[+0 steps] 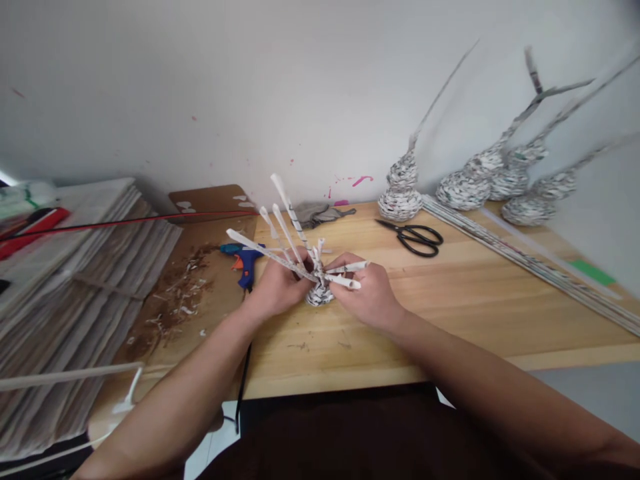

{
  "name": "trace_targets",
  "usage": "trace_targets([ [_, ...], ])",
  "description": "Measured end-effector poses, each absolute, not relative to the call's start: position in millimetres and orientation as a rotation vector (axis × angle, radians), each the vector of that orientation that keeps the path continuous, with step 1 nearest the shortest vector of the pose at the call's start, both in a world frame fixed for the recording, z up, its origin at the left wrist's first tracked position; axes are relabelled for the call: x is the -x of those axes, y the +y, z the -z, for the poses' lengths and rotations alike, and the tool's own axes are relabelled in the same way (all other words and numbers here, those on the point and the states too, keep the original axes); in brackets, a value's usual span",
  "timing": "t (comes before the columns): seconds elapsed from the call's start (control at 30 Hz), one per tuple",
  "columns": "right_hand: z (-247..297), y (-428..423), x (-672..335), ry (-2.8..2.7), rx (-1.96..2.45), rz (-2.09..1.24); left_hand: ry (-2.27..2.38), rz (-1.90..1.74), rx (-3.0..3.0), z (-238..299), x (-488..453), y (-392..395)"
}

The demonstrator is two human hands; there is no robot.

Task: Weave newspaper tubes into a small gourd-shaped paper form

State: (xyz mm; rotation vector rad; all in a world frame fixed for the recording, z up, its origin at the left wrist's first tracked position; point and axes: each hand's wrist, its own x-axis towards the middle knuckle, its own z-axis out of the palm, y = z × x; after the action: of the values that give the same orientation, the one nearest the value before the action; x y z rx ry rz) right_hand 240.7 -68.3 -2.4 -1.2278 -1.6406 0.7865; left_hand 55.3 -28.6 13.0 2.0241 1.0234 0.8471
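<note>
Between my two hands stands a small woven newspaper piece (pixel 319 295) on the wooden table (pixel 450 313), with several rolled paper tubes (pixel 290 217) fanning out of its top. My left hand (pixel 280 285) is closed around its left side, at the base of the tubes that lean up and left. My right hand (pixel 369 292) is closed at the right side, fingers on the short tubes (pixel 347 283) that point right. The fingertips of both hands are partly hidden behind the tubes.
Left of my hands lies a blue glue gun (pixel 246 267). Black scissors (pixel 417 239) and a bundle of paper tubes (pixel 525 260) lie to the right. Finished woven gourd shapes (pixel 400 190) stand by the wall. A grey glove (pixel 323 215) lies behind; stacked newspapers (pixel 75 300) fill the left.
</note>
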Motion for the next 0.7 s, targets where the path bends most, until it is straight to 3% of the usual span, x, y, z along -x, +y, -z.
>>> trace_targets([
  [0.3, 8.2, -62.9, -237.3, -1.387, 1.167, -0.986, 0.995, -0.899, -1.885, -12.6, -59.1, -30.9],
  [0.7, 5.5, -66.5, -238.5, -1.656, 1.17, -0.75, 0.978, -0.947, -1.862, -6.6, -59.5, -27.9],
])
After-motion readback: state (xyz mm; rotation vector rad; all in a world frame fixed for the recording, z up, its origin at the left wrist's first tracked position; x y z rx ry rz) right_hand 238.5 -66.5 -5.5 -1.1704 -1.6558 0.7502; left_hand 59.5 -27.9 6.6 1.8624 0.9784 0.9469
